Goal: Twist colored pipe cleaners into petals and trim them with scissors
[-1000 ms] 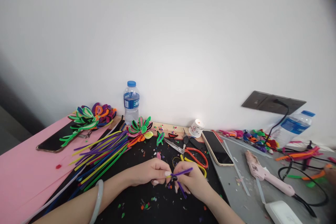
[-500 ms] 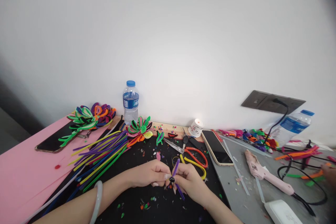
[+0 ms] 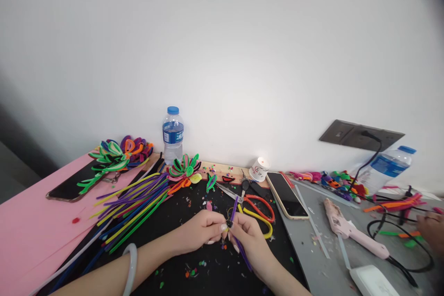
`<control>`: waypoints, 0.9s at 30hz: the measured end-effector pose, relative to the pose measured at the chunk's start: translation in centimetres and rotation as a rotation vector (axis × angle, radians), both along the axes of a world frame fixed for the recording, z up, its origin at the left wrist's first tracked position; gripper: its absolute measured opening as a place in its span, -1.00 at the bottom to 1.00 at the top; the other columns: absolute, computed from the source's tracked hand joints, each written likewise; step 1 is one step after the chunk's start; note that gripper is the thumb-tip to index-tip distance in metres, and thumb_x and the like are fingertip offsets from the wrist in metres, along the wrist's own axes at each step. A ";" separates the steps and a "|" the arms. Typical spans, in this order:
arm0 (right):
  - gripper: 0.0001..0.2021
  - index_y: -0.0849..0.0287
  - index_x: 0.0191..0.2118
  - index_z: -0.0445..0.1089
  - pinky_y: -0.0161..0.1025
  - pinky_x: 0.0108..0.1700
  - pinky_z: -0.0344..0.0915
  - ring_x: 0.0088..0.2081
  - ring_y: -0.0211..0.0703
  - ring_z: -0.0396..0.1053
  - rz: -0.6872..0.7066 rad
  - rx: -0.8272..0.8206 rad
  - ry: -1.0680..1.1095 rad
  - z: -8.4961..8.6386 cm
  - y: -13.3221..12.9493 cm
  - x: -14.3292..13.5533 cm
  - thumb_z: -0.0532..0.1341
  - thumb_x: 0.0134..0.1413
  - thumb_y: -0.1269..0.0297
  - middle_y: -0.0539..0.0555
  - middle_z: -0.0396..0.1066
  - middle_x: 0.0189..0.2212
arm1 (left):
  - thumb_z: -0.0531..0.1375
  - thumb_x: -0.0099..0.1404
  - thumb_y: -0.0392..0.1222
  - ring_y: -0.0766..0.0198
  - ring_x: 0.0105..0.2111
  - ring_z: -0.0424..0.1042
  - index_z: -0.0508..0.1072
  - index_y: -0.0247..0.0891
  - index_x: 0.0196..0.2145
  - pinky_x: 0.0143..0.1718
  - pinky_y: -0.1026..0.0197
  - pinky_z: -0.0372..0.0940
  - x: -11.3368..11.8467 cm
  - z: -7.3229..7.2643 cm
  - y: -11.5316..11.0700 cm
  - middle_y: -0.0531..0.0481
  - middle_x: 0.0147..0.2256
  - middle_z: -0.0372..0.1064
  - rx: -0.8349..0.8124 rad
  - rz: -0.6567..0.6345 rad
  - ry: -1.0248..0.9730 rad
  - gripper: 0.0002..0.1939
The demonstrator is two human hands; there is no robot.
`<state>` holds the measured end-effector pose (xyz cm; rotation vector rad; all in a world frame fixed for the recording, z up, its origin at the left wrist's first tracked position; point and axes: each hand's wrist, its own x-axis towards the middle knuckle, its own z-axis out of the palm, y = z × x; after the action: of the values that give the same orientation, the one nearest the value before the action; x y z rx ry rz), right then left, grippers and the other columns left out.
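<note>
Over the black mat (image 3: 194,270), my left hand (image 3: 205,231) and my right hand (image 3: 249,240) meet fingertip to fingertip. A purple pipe cleaner (image 3: 243,255) passes through my right hand's closed fingers, one end sticking up and the other hanging below. At the pinch point sits a small black piece (image 3: 229,224), with my left thumb and finger pressed against it. Just beyond the hands lie scissors with red handles (image 3: 261,207) and a yellow-handled pair (image 3: 263,227).
Pipe cleaners (image 3: 138,208) and a looped flower (image 3: 185,169) lie left, near a water bottle (image 3: 173,136). Rightward are a phone (image 3: 287,195), a paper cup (image 3: 259,169), a pink glue gun (image 3: 354,233) and another person's hand (image 3: 432,229).
The purple pipe cleaner has shifted slightly up and right at its top, and more of its lower end shows. The other person's hand has moved further into view at the right.
</note>
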<state>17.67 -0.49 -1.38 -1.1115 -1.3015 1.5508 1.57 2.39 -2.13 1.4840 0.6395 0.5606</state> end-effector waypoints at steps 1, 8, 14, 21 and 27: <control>-0.70 0.25 -0.59 0.23 -0.42 -0.64 -0.18 -0.70 -0.45 -0.08 -0.022 -0.036 0.044 -0.1 -0.1 -0.1 0.16 -0.01 0.14 -0.14 0.09 -0.75 | -0.03 0.25 -0.05 0.44 -0.66 -0.04 0.22 -0.30 -0.57 -0.60 0.34 -0.10 0.1 0.1 -0.1 0.19 -0.69 0.00 0.057 0.030 0.024 -0.67; -0.74 0.20 -0.62 0.15 -0.43 -0.68 -0.29 -0.77 -0.49 -0.23 -0.071 -0.330 0.385 0.1 -0.8 -0.6 0.19 -0.07 0.22 -0.20 -0.02 -0.84 | -0.07 0.29 -0.21 0.41 -0.59 0.04 0.16 -0.28 -0.61 -0.51 0.33 -0.05 0.3 0.8 -0.7 0.15 -0.63 0.04 0.521 0.153 0.205 -0.68; -0.69 0.22 -0.53 0.22 -0.44 -0.72 -0.23 -0.77 -0.49 -0.12 0.021 -0.220 0.213 0.0 0.2 0.4 0.10 0.02 0.07 -0.08 0.19 -0.73 | -0.07 0.29 -0.06 0.42 -0.63 0.04 0.22 -0.30 -0.58 -0.56 0.34 -0.04 0.0 -0.2 -0.1 0.16 -0.67 0.05 0.256 0.139 0.085 -0.64; -0.80 0.15 -0.24 0.31 -0.40 -0.59 0.07 -0.55 -0.33 0.14 -0.093 0.352 -0.264 1.3 1.3 1.8 0.20 -0.07 0.27 0.03 0.27 -0.39 | 0.02 0.21 0.06 0.47 -0.70 -0.07 0.24 -0.32 -0.52 -0.65 0.36 -0.18 -0.4 -0.9 0.8 0.21 -0.72 -0.01 -0.116 0.056 -0.104 -0.63; -0.89 0.13 -0.30 0.36 -0.32 -0.38 0.19 -0.34 -0.19 0.23 0.082 0.685 -0.556 2.0 1.0 2.3 0.13 0.02 0.36 0.08 0.24 -0.32 | 0.02 0.23 0.02 0.49 -0.71 -0.08 0.26 -0.33 -0.51 -0.63 0.35 -0.16 -0.4 -0.6 0.6 0.22 -0.73 0.03 -0.137 0.009 -0.074 -0.66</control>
<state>19.95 0.51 0.60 -1.0596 -2.0625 0.7298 1.22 3.00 -2.68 1.3269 0.6147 0.5647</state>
